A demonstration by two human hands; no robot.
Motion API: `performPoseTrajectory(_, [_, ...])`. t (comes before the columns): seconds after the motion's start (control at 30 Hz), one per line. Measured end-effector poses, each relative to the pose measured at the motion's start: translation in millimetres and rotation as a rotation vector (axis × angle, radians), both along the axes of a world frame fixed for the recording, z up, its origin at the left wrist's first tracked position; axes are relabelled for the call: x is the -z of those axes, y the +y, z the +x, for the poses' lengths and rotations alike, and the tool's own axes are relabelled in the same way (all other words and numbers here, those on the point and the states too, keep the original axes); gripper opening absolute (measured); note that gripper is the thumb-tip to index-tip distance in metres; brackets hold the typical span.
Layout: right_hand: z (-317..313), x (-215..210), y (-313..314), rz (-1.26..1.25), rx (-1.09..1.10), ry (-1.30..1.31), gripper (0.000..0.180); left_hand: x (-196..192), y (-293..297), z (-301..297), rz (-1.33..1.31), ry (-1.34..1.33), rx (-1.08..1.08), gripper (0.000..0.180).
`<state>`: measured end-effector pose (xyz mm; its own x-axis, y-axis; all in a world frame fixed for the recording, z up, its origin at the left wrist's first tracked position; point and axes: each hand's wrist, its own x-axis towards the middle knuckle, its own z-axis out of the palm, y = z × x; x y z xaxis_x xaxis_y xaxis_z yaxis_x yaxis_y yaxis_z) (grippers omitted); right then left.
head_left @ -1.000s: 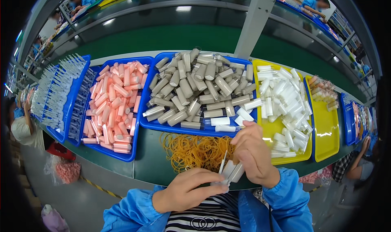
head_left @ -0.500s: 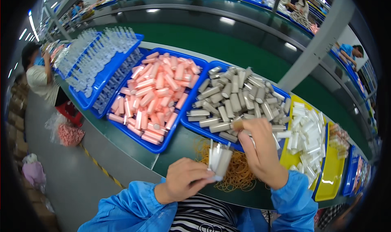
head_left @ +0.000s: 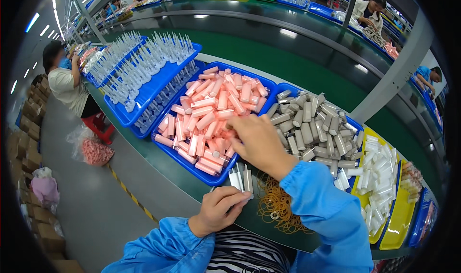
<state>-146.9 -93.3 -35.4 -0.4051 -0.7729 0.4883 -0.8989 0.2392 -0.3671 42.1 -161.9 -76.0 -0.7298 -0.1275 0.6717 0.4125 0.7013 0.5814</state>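
My left hand [head_left: 222,209] is closed on the lower end of a small upright bundle, where white tubes [head_left: 235,179] stand beside a grey tube [head_left: 248,179]. A pale, translucent bit shows at the bundle's bottom, partly covered by my fingers. My right hand [head_left: 261,143] reaches over the right side of a blue tray [head_left: 211,179] heaped with pink tubes [head_left: 204,107]. Its curled fingertips are among the pink tubes and slightly blurred, so whether they grip one is unclear. Under my right forearm lies a tangle of tan rubber bands [head_left: 276,203] on the green table.
Right of the pink tubes is a blue tray of grey tubes [head_left: 312,124], then a yellow tray with white tubes [head_left: 379,167]. Stacked blue trays [head_left: 144,105] with clear stemmed pieces stand at left. A grey post [head_left: 391,74] rises behind. A co-worker [head_left: 65,83] stands at far left.
My right hand has moved left from the grey tubes to the pink ones. My left hand still holds the bundle. The whole view has shifted, so the trays appear further right.
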Motion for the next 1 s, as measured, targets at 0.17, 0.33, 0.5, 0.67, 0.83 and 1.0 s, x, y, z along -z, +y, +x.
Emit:
performPoseTrajectory(0.17, [9, -44, 51, -0.032, 0.038, -0.189, 0.022, -7, -2, -3, 0.015, -0.003, 0.017, 0.038])
performPoseTrajectory(0.33, [56, -72, 113, -0.039, -0.067, -0.321, 0.027, -21, 7, -24, 0.040, 0.018, 0.084, 0.037])
performPoseTrajectory(0.5, [75, -83, 160, 0.148, -0.203, -0.122, 0.035, -32, 26, -32, 0.009, -0.026, 0.268, 0.037])
performPoseTrajectory(0.67, [65, -81, 179, -0.613, 0.423, -1.112, 0.028, -45, 43, -34, -0.143, -0.051, 0.578, 0.036])
performPoseTrajectory(0.83, [65, -43, 207, -0.602, 0.506, -1.243, 0.024, -64, 64, -33, -0.203, -0.081, 0.734, 0.041])
performPoseTrajectory(1.0, [77, -29, 210, -0.584, 0.478, -1.134, 0.028, -68, 77, -31, -0.182, -0.134, 0.730, 0.051])
